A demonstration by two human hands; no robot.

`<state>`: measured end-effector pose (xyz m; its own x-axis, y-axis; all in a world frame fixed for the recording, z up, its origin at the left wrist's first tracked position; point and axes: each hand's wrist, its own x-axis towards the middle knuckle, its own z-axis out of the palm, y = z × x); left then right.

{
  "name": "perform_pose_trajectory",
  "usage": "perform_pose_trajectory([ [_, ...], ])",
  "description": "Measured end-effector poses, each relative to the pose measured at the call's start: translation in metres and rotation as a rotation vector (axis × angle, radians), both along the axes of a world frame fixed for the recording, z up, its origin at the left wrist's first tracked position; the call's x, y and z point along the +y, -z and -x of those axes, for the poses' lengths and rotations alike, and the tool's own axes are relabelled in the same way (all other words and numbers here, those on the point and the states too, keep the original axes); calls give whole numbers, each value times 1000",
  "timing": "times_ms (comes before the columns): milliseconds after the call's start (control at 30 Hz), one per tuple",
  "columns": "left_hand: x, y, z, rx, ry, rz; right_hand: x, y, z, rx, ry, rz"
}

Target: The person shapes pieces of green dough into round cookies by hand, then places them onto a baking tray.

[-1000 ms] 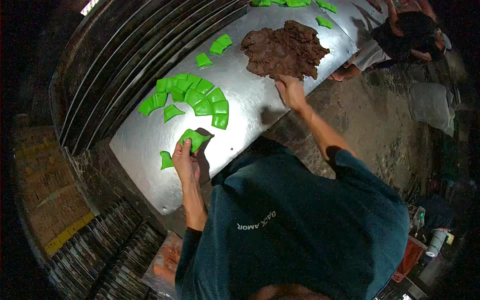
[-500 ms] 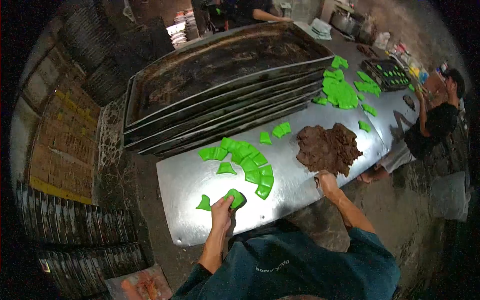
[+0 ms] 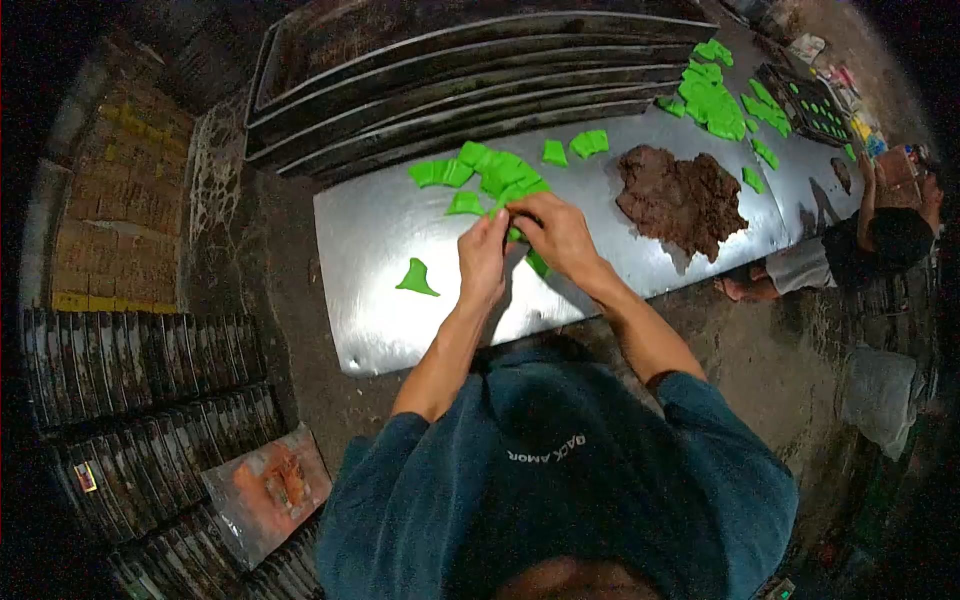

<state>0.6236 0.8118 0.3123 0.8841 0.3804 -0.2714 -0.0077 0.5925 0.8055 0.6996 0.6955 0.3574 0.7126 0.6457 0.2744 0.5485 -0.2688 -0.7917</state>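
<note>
My left hand [image 3: 482,258] and my right hand [image 3: 560,236] meet over the metal table, fingertips together. A piece of green dough [image 3: 515,234] shows between them, mostly covered by the curled fingers. Whether brown dough is inside it cannot be seen. Just beyond the hands lies a curved group of flat green dough pieces [image 3: 500,170], partly hidden by my right hand. A loose green scrap [image 3: 416,278] rests left of my left hand. The lumpy brown dough mass [image 3: 680,200] sits to the right of my right hand.
Stacked dark trays [image 3: 480,75] stand along the table's [image 3: 360,330] far side. More green dough [image 3: 712,100] and a tray of small green pieces [image 3: 815,108] lie at the far right, near another person [image 3: 850,245]. Racked trays [image 3: 140,365] and a plastic bag [image 3: 270,490] are at lower left.
My right hand has left the brown dough's edge and come left to my left hand. My left hand has moved right and away from me with the green piece. The view has tilted down.
</note>
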Motion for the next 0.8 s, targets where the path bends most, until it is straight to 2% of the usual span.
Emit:
perform_pose_trajectory([
  [33,-1,-1,0,-33,-35,-46,4,1,4,-145,15,55],
  [100,0,-2,-3,-18,-81,-33,6,-1,16,-131,-2,61],
  [167,-2,3,-3,-36,-92,12,7,3,40,-230,110,-63],
  [233,-2,9,-5,-32,-73,20,2,16,33,-290,96,6],
  [300,1,19,-6,-65,-4,71,-9,11,2,413,78,-91],
  [333,-2,13,-6,-68,19,122,-13,14,-18,122,115,-62],
  [367,-5,4,-9,-75,42,174,-15,16,-34,129,126,-61],
  [433,-16,0,-15,-46,78,114,-17,8,-53,504,-92,262],
  [467,-20,-1,-19,-27,100,51,-20,4,-56,745,-109,226],
  [500,-23,3,-22,-22,99,51,-24,9,-57,750,-110,225],
  [567,-28,11,-27,-3,101,39,-33,24,-61,703,-3,86],
  [600,-31,10,-31,31,74,32,-36,16,-54,604,94,96],
  [633,-37,13,-37,37,69,34,-40,20,-45,611,89,100],
  [700,-47,19,-50,116,-27,-108,-49,32,-25,-228,161,25],
  [733,-52,7,-53,144,23,-276,-47,21,-14,-254,137,9],
  [767,-60,-9,-45,200,101,-322,-52,20,-11,-231,142,10],
  [800,-67,-4,-40,187,126,-426,-56,22,-14,-293,116,10],
])
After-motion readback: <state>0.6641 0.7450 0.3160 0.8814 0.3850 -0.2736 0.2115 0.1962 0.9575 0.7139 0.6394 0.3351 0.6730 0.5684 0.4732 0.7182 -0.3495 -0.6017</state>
